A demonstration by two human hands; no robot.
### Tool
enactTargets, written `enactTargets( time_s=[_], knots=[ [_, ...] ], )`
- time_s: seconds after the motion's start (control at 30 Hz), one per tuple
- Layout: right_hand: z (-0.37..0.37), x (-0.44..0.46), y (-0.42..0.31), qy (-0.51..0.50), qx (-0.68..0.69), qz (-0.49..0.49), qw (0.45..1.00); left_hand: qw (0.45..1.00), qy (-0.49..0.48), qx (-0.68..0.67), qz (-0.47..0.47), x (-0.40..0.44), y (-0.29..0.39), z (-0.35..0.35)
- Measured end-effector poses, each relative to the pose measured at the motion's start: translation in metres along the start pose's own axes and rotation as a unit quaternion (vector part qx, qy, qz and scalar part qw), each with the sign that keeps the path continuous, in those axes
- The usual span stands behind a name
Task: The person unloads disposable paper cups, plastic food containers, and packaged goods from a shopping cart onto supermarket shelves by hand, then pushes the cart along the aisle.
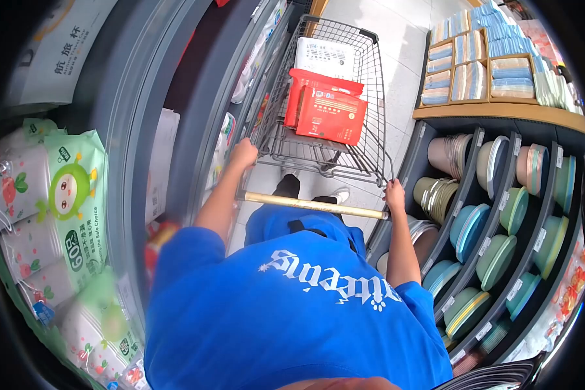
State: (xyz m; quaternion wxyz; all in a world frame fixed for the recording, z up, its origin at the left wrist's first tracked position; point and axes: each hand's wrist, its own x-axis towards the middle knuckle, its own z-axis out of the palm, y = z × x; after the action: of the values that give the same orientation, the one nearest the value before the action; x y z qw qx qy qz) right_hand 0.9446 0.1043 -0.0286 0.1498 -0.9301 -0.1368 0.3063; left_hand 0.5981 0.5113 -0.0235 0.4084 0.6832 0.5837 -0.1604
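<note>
A wire shopping cart (375, 71) stands in front of me, its tan handle bar (312, 204) crossing close to my body. My left hand (244, 155) is closed on the cart's frame at the near left corner, beyond the bar. At the near right corner, my right hand (394, 194) has its fingers wrapped round the metal frame. Inside the basket lie two red packages (331, 116), one overlapping the other. Behind them rests a white package (330, 58) with dark print.
Shelving (127, 130) runs close along the left, with green and white bagged packs (78, 188) on it. On the right, a rack holds several stacked bowls (469, 231), below folded light blue and beige goods (471, 55). Tiled floor (396, 39) shows ahead.
</note>
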Motion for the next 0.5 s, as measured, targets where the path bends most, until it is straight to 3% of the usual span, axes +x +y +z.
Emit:
enactTargets(
  time_s=[0.07, 0.27, 0.37, 0.5],
  knots=[
    [0.001, -0.004, 0.001, 0.006, -0.003, 0.007, 1.000, 0.999, 0.027, -0.030, 0.009, -0.005, -0.002, 0.002],
    [-0.004, -0.016, -0.010, -0.002, -0.002, 0.020, 1.000, 0.992, 0.081, 0.053, 0.083, 0.028, -0.036, 0.026],
    [0.002, -0.012, -0.003, 0.001, 0.004, 0.011, 1.000, 0.995, -0.055, -0.087, 0.001, -0.008, -0.015, 0.000],
    [0.002, -0.016, -0.003, 0.002, 0.037, 0.009, 0.999, 0.979, -0.094, -0.183, 0.004, -0.014, -0.031, 0.005]
  ],
)
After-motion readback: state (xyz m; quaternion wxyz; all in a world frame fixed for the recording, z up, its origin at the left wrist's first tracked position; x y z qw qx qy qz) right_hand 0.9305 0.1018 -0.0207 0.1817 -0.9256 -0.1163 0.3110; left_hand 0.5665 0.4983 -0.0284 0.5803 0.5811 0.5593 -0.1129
